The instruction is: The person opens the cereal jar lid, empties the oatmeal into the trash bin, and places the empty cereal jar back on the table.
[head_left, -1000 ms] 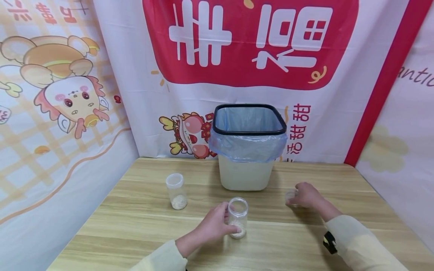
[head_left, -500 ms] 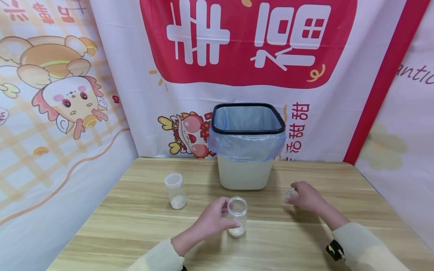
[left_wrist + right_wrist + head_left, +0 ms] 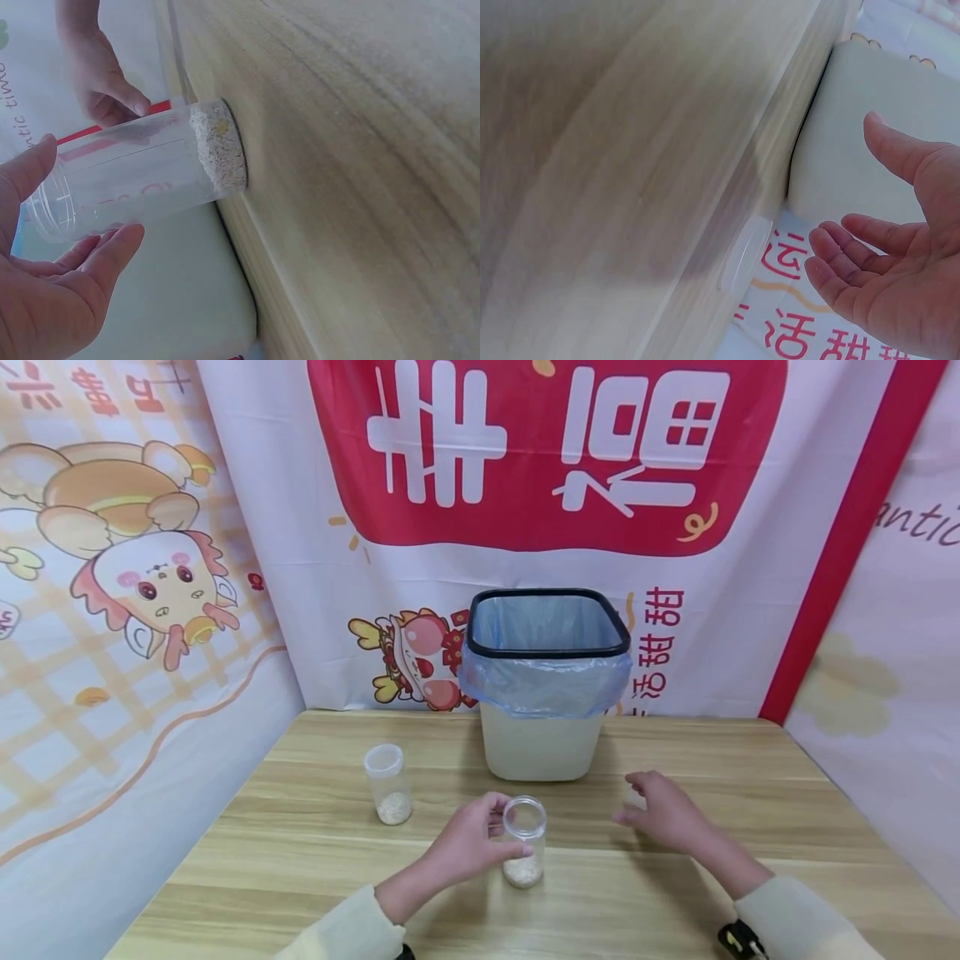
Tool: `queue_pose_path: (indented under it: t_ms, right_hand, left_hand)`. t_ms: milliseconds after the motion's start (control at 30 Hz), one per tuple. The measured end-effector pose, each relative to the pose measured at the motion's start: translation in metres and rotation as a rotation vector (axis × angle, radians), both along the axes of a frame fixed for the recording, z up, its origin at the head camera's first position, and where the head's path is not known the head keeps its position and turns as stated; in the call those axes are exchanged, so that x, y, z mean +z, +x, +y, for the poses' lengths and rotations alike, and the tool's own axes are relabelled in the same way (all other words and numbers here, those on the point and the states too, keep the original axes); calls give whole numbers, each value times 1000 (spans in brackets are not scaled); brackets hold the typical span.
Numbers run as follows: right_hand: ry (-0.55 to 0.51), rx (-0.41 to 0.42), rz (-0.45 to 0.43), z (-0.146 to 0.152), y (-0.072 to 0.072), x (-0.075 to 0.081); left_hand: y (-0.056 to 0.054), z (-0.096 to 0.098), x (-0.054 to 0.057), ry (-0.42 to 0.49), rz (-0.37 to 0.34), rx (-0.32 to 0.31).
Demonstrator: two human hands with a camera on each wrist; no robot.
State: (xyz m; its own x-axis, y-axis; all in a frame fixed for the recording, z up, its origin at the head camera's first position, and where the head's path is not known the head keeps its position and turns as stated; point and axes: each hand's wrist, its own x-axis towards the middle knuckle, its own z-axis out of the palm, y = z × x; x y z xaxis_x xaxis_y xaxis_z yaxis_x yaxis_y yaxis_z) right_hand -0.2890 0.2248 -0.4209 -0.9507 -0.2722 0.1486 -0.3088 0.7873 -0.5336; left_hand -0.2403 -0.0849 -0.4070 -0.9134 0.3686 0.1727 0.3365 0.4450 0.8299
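A clear plastic jar (image 3: 524, 835) with pale flaky grains (image 3: 219, 146) in its bottom stands upright on the table, its mouth uncovered. My left hand (image 3: 471, 842) is round it, thumb across the near side and fingers at the far side, close below the rim. My right hand (image 3: 666, 814) is to the right with relaxed, parted fingers and nothing in its grasp. A round translucent lid (image 3: 746, 256) lies flat on the table beyond the right fingers, mostly hidden by that hand in the head view.
A second jar (image 3: 387, 785) with similar grains and a whitish top stands at the left. Behind the jars stands a cream bin (image 3: 542, 747) with a black rim and blue liner. Printed cloths hang along the back and sides of the wooden table (image 3: 300, 868).
My right hand has come away from the lid, fingers spreading, and moved slightly left and nearer. The left hand stays round the jar with little movement.
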Motion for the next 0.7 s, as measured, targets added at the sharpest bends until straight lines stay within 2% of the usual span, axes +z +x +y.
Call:
queue_pose_path:
  t_ms: [333, 700]
  right_hand:
    - [-30, 26, 35, -12, 6, -6]
    - [-55, 50, 70, -18, 20, -5]
  left_hand:
    - [0, 1, 2, -8, 22, 11]
    - [-3, -1, -4, 20, 52, 32]
